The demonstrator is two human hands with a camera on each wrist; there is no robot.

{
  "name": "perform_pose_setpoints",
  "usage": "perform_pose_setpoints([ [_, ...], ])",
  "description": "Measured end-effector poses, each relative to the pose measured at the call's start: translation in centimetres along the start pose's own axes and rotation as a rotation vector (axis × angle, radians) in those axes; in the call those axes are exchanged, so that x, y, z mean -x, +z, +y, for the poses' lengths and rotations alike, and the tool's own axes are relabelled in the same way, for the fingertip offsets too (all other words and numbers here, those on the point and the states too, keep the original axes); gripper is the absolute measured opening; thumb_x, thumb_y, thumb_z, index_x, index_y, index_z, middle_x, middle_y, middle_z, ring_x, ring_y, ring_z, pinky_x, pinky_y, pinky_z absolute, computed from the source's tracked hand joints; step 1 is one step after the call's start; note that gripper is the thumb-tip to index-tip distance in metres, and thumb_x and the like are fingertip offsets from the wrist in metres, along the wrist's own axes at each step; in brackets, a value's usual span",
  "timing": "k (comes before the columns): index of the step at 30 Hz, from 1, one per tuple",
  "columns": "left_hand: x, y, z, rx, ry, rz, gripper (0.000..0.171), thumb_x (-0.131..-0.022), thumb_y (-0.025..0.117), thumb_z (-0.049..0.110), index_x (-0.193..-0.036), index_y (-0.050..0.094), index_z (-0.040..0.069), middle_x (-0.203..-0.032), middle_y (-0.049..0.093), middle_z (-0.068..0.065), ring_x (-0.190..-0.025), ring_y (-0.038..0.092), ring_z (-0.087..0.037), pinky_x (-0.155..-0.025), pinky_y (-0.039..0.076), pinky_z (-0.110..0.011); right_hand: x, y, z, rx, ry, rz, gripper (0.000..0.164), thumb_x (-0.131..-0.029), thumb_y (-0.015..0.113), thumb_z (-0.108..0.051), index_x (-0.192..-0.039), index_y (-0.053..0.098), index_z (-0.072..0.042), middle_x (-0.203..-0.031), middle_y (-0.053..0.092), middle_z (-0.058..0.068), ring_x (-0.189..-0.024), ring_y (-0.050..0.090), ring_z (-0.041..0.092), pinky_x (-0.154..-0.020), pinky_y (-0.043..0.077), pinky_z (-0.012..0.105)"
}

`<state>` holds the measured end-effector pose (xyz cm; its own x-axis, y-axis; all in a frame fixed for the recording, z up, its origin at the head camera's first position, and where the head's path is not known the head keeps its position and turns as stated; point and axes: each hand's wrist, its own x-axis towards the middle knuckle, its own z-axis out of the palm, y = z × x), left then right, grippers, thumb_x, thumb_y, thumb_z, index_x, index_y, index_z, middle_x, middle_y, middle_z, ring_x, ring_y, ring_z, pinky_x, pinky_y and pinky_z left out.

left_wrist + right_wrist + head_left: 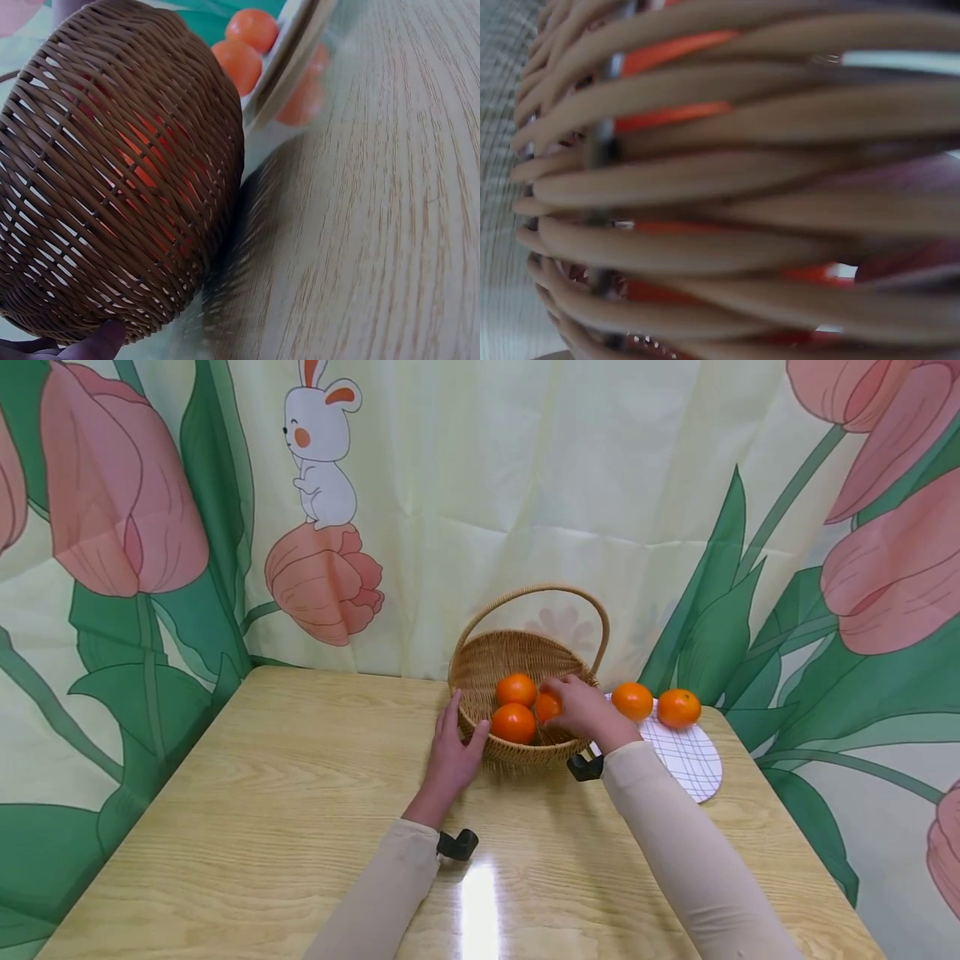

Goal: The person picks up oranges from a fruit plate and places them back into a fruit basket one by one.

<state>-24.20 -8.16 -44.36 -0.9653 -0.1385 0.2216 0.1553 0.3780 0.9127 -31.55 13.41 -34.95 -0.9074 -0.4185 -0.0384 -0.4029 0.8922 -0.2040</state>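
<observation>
A brown wicker basket (540,753) with a tall arched handle stands on the table. Two oranges, one orange (516,691) behind another orange (513,724), lie inside it. My right hand (581,706) reaches over the basket's right side and grips a third orange (548,707) low in the basket. At the left side, my left hand (455,752) touches the wicker with its fingers extended and thumb spread. The left wrist view shows a fingertip (106,339) against the weave. Close, blurred wicker (705,172) fills the right wrist view, with orange colour between the strands.
Right of the basket lies a white plate (693,768) with a blue grid pattern. It bears an orange (632,701) and another orange (678,708). The wooden table (300,793) meets a tulip-patterned curtain (450,527) along its back edge.
</observation>
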Motion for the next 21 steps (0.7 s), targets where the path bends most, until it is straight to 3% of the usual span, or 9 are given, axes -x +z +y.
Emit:
perform_pose_setpoints([
  [9, -0.04, 0.13, 0.25, 0.001, 0.036, 0.008, 0.07, -0.097, 0.052, 0.044, -0.155, 0.014, 0.035, -0.16, 0.022, -0.009, -0.144, 0.029, -0.037, -0.111, 0.03, -0.061, -0.82, 0.18, 0.12, 0.047, -0.002, -0.057, 0.063, -0.075, 0.077, -0.018, -0.134, 0.057, -0.015, -0.13, 0.055, 0.017, -0.098, 0.055, 0.03, -0.079, 0.046, 0.042],
  [16, 0.24, 0.13, 0.01, 0.005, 0.016, 0.0, 0.071, -0.097, 0.052, 0.047, -0.155, 0.015, 0.032, -0.16, 0.021, -0.007, -0.144, 0.029, -0.036, -0.112, 0.03, -0.06, -0.97, 0.41, -0.32, 0.065, -0.009, -0.089, 0.065, -0.077, 0.076, -0.017, -0.137, 0.054, -0.01, -0.132, 0.056, 0.02, -0.1, 0.055, 0.03, -0.084, 0.046, 0.043],
  [21, 0.16, 0.07, -0.07, 0.002, 0.034, 0.012, 0.071, -0.097, 0.052, 0.048, -0.155, 0.017, 0.031, -0.159, 0.023, -0.009, -0.143, 0.03, -0.037, -0.111, 0.031, -0.06, -1.02, 0.37, -0.34, 0.086, -0.017, -0.067, 0.064, -0.078, 0.074, -0.018, -0.138, 0.054, -0.009, -0.131, 0.057, 0.02, -0.108, 0.056, 0.033, -0.091, 0.047, 0.046],
])
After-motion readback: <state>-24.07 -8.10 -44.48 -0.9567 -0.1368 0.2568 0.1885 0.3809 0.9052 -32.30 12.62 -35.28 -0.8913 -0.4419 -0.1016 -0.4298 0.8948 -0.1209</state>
